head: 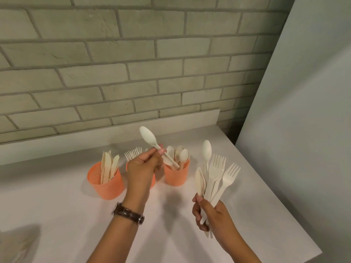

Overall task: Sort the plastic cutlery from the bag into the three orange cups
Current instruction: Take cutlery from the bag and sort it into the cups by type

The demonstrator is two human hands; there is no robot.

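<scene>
Pinching a spoon [148,136] in left hand [142,171], half hiding fork cup [153,180], clutching cutlery bundle [214,177] in right hand [212,215] at its four o'clock.

You get one wide-angle view from your own head, facing forward and down across the white flat tabletop [66,215] to the grey brick wall [114,63] behind it. It sits near the work: the three orange plastic cups [106,185] stand mid-frame, the table's right corner low right.
</scene>
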